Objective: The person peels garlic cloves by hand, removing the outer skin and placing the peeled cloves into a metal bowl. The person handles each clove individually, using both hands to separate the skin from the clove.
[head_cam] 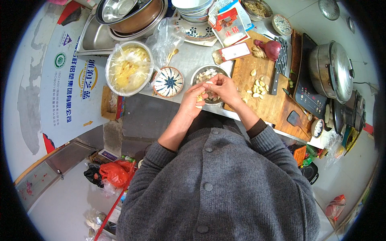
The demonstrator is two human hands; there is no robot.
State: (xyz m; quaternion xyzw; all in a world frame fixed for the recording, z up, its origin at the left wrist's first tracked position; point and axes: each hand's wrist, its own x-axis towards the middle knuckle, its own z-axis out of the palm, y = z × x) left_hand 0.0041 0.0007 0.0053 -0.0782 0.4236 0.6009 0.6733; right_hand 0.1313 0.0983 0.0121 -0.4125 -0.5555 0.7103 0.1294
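Note:
Garlic cloves are held in my left hand (193, 98), some showing between its curled fingers. My right hand (224, 89) meets it, and the fingertips of both pinch a pale clove (208, 82). Both hands are over the near part of a metal bowl (195, 72) that holds garlic and peelings; they hide part of its contents. To the right, a pile of peeled garlic cloves (258, 89) lies on a wooden cutting board (244, 66), beside a knife with a black handle (274, 82). A red onion (272, 50) and ginger (258, 52) lie at the board's far end.
Left of the bowl are a patterned dish (168, 81) and a plastic-covered bowl of yellow food (129, 70). Stacked bowls (193, 9) and seasoning packets (229, 27) stand behind. At right are a lidded steel pot (330, 70) on a black cooktop (307, 93) and a spatula (295, 119).

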